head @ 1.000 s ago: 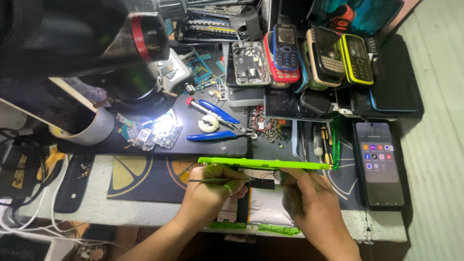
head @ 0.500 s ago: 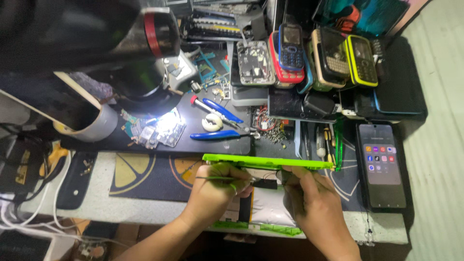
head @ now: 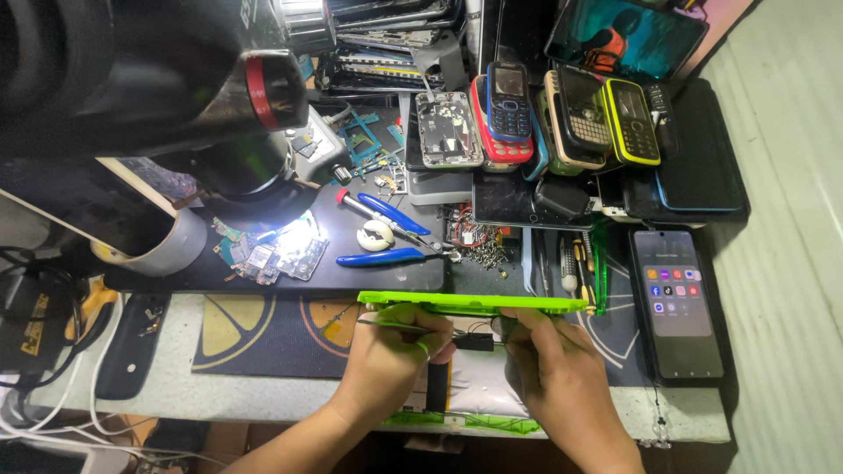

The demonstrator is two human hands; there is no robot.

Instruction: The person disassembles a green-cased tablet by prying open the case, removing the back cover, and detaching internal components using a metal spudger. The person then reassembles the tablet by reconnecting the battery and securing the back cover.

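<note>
Landmark: the green frame (head: 474, 304), a thin bright green device body standing on its long edge at the near side of the bench

Left hand: the left hand (head: 391, 360) is just below the frame, its fingers closed in a pinch on thin tweezers (head: 386, 324), whose tips go toward the small black part (head: 474, 342) under the frame

Right hand: the right hand (head: 553, 369) is below the right half of the frame; its fingers are curled together near the black part, but I cannot tell what they pinch

Frame direction: its long axis runs left to right, almost parallel to the near bench edge; the open side faces down toward the person

Behind the frame: blue-handled pliers (head: 386, 235) lie on a dark mat, and further back a row of old keypad phones (head: 562, 110)

Right of the frame: a smartphone (head: 672, 298) with lit screen lies flat, well apart from the hands

Risk: I judge the frame can tip over, because it stands only on a thin edge. The tweezers can slip and scratch or tear the small part, if the pinch is too strong
</note>
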